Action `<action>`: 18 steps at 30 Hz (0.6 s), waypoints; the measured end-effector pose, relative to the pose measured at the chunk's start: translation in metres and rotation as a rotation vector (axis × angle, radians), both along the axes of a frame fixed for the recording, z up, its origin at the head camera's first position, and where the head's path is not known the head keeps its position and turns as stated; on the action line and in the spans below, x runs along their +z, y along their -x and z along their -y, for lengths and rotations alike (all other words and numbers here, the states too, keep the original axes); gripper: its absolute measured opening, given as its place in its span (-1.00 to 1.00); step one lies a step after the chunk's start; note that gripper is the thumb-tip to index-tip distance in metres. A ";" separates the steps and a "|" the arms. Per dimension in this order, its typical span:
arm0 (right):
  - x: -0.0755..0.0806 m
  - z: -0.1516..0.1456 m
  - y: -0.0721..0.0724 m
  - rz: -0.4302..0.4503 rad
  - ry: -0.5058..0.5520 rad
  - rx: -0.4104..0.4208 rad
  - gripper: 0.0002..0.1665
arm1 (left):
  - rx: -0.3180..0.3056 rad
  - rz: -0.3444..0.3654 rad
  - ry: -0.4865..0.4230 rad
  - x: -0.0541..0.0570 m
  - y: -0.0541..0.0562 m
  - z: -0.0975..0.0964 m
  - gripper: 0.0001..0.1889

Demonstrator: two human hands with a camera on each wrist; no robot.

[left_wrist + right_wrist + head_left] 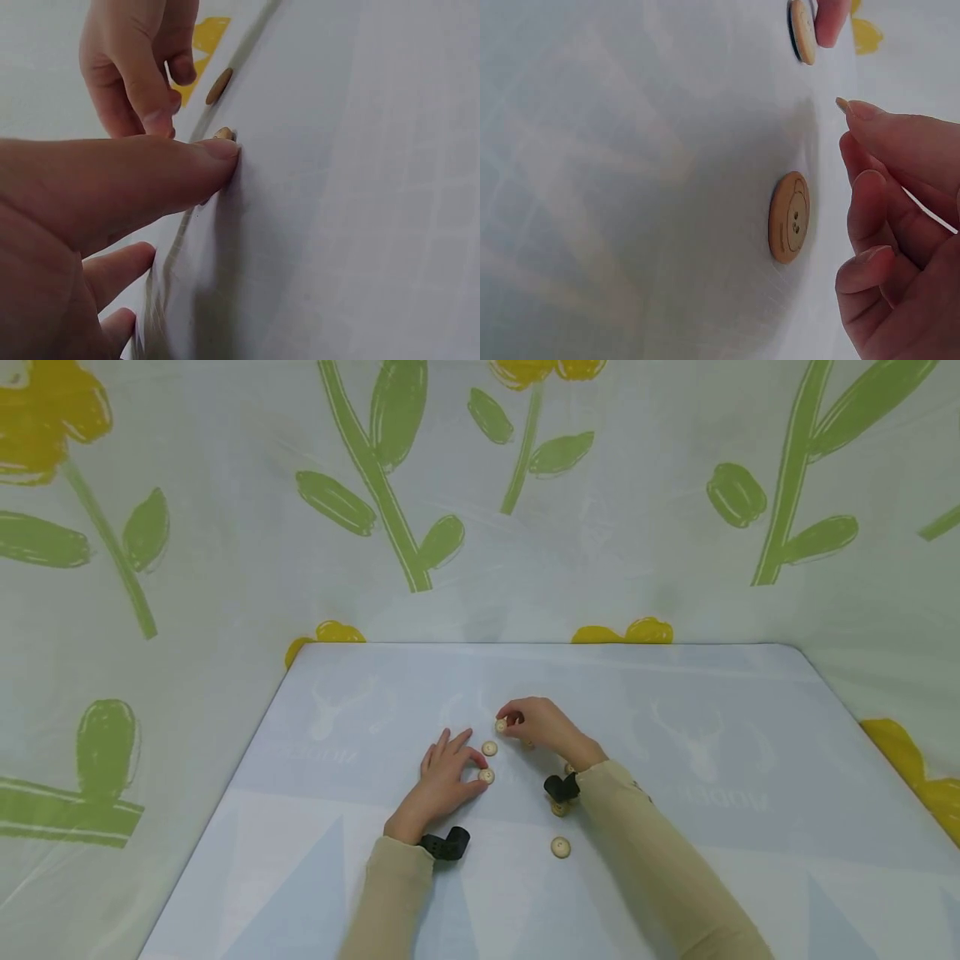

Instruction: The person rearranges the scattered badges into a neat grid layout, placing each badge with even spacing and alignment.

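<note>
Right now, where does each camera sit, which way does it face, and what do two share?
Head: on the head, facing forward and down at the tabletop; left hand, right hand and forearms show.
Left wrist: on that wrist, facing past the left thumb toward its pinched button; right hand beyond.
Right wrist: on that wrist, facing the right fingers and a wooden button; left fingertip at top.
Shared: head and left wrist show both hands.
</note>
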State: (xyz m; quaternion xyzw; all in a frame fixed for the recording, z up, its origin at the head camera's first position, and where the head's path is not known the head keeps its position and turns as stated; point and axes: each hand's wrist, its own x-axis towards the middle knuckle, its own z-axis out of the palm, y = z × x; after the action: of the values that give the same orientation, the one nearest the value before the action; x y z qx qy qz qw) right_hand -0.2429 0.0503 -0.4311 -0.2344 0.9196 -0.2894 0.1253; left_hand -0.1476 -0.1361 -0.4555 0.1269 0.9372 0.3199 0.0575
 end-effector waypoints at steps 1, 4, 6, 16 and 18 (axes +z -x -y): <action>-0.001 0.001 0.001 0.004 -0.008 0.000 -0.74 | 0.001 0.001 -0.003 0.000 0.000 0.000 -0.86; -0.003 0.004 0.003 0.013 -0.017 -0.001 -0.75 | 0.003 0.001 -0.007 0.000 0.000 0.000 -0.86; -0.004 0.005 0.004 0.017 -0.014 0.000 -0.75 | 0.003 0.000 -0.008 0.001 0.000 0.000 -0.86; -0.003 0.010 0.007 0.021 -0.017 0.005 -0.77 | -0.002 -0.003 -0.005 0.001 0.000 0.000 -0.86; -0.003 0.011 0.008 0.022 -0.026 0.007 -0.77 | -0.005 -0.004 -0.007 0.001 -0.001 0.000 -0.86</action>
State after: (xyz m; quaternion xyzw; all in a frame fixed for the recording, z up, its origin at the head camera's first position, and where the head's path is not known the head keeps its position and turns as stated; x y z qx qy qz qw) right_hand -0.2507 0.0392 -0.4342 -0.2328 0.9210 -0.2797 0.1393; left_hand -0.1470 -0.1363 -0.4547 0.1300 0.9359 0.3226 0.0558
